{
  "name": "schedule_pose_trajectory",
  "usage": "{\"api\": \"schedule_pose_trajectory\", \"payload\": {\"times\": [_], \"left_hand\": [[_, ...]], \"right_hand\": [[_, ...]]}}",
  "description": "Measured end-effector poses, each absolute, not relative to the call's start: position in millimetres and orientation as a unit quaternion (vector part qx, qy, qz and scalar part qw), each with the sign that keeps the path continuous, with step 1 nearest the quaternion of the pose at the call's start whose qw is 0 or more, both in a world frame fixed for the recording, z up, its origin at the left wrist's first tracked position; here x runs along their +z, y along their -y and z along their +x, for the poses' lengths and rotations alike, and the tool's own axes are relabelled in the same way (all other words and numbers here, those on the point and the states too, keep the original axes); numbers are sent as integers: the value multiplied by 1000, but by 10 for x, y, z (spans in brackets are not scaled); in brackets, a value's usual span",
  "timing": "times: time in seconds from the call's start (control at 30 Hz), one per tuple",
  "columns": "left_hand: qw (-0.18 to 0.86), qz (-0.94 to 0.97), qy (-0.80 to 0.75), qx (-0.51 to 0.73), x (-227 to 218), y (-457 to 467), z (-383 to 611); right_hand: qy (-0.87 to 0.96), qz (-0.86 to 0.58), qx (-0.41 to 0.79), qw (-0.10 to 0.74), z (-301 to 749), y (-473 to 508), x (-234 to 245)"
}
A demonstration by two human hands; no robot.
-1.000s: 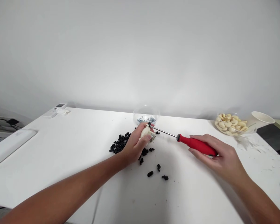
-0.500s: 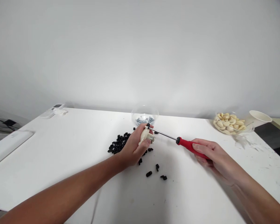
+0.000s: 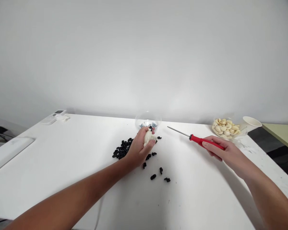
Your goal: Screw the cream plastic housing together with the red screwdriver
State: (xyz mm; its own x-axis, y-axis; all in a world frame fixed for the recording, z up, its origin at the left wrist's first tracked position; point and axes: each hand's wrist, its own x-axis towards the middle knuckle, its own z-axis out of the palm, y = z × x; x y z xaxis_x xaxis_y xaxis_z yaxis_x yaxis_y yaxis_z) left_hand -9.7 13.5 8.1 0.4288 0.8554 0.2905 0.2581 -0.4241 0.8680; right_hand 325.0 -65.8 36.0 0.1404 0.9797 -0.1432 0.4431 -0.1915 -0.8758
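Left to right: black bits (image 3: 122,149) lie scattered on the desk (image 3: 62,166); the left hand (image 3: 139,148) is clenched round a small white part (image 3: 148,138) — a firm, steady hold — just near of a glass bowl (image 3: 147,114) of screws; the right hand (image 3: 222,151) grasps a red-handled screwdriver (image 3: 201,141), its long axis slanting far-left, tip near the part but not touching — a bowl of pale kernels (image 3: 225,128) sits far right.

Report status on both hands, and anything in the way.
Left hand gripping small white part. Right hand holding red-handled steel screwdriver, tip apart from the part. Loose small black pieces scattered around left hand.
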Motion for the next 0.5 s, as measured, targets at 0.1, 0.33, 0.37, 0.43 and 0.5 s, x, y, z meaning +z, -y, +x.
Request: {"api": "schedule_pose_trajectory", "payload": {"times": [0.1, 0.33, 0.37, 0.43, 0.5], "left_hand": [[375, 770, -351, 377, 78, -129, -88], [281, 865, -252, 331, 45, -67, -68], [269, 873, -239, 328, 36, -64, -66], [247, 886, -221, 325, 23, -65, -61], [229, 894, -211, 321, 17, -70, -53]], "right_hand": [[546, -746, 219, 311, 3279, 641, 181], [625, -703, 156, 300, 3186, 551, 114], [609, -666, 274, 334, 3130, 570, 224], [577, -487, 496, 428, 2978, 623, 482], [522, -348, 598, 499, 2792, 662, 707]]}}
